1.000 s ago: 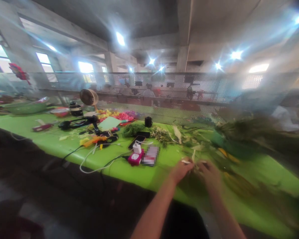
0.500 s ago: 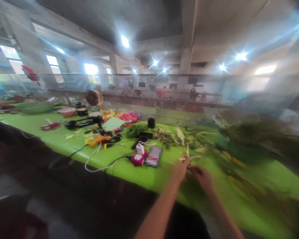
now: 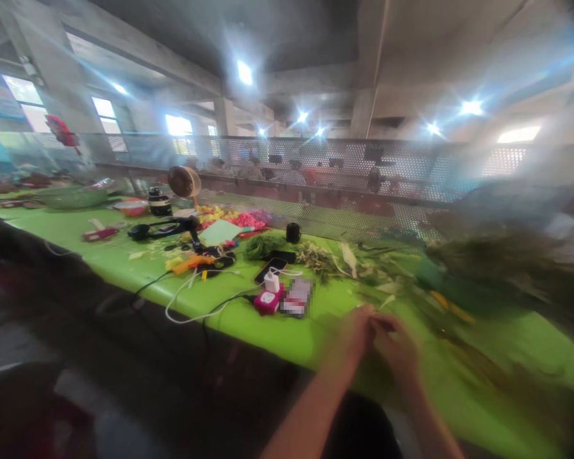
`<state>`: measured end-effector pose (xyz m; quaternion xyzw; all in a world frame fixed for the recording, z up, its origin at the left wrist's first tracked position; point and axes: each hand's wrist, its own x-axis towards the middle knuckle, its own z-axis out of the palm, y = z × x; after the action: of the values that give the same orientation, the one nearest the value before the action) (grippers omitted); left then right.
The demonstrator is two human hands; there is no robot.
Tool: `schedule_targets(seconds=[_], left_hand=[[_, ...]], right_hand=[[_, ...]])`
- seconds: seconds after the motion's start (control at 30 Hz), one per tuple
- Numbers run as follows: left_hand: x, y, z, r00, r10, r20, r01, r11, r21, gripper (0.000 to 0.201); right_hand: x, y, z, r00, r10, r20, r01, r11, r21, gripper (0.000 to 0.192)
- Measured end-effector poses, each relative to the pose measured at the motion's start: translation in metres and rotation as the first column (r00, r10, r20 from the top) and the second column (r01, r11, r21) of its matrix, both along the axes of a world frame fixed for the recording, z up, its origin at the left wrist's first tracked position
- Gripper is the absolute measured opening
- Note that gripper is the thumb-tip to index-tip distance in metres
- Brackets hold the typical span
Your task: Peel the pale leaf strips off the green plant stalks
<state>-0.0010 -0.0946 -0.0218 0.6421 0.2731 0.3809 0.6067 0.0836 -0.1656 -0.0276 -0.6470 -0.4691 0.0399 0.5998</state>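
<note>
Both hands, left hand (image 3: 356,331) and right hand (image 3: 396,347), have drawn together low in frame, blurred fingers curled, grasp unclear, over the glossy lime-green table (image 3: 277,325).

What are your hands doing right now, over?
Left hand and right hand pressed together over the green table. What they pinch is blurred. Leafy stems piled just beyond; pink charger off to the left.
</note>
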Motion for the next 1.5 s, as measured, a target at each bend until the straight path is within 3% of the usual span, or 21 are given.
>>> schedule_targets(seconds=[0.17,0.47,0.67,0.93,1.17,1.3,1.5], left_hand=[[0.001,0.011,-0.005,0.999,-0.035,0.019,0.034,0.998,0.055,0.012],[0.004,0.012,-0.001,0.944,-0.242,0.225,0.287,0.938,-0.193,0.029],[0.0,0.01,0.002,0.935,-0.228,0.27,0.3,0.916,-0.267,0.034],[0.003,0.016,-0.005,0.952,-0.133,0.276,0.218,0.928,-0.302,0.038],[0.003,0.021,-0.011,0.963,-0.127,0.236,0.182,0.956,-0.229,0.032],[0.005,0.018,-0.009,0.969,-0.177,0.171,0.199,0.972,-0.124,0.028],[0.002,0.012,-0.004,0.946,-0.299,0.126,0.303,0.953,-0.008,0.035]], right_hand=[[0.001,-0.008,0.015,0.992,-0.109,-0.055,0.108,0.994,-0.026,0.036],[0.0,-0.017,0.035,0.981,-0.169,-0.1,0.16,0.983,-0.091,0.029],[0.01,-0.014,0.026,0.99,-0.132,-0.051,0.128,0.989,-0.069,0.024],[0.02,0.004,-0.006,0.994,0.019,0.104,-0.021,1.0,0.023,0.029],[0.02,0.003,-0.006,0.977,-0.035,0.209,0.017,0.996,0.086,0.019],[0.02,-0.003,0.003,0.973,-0.151,0.173,0.135,0.986,0.1,0.025],[0.019,-0.013,0.016,0.972,-0.221,0.078,0.22,0.975,0.025,0.029]])
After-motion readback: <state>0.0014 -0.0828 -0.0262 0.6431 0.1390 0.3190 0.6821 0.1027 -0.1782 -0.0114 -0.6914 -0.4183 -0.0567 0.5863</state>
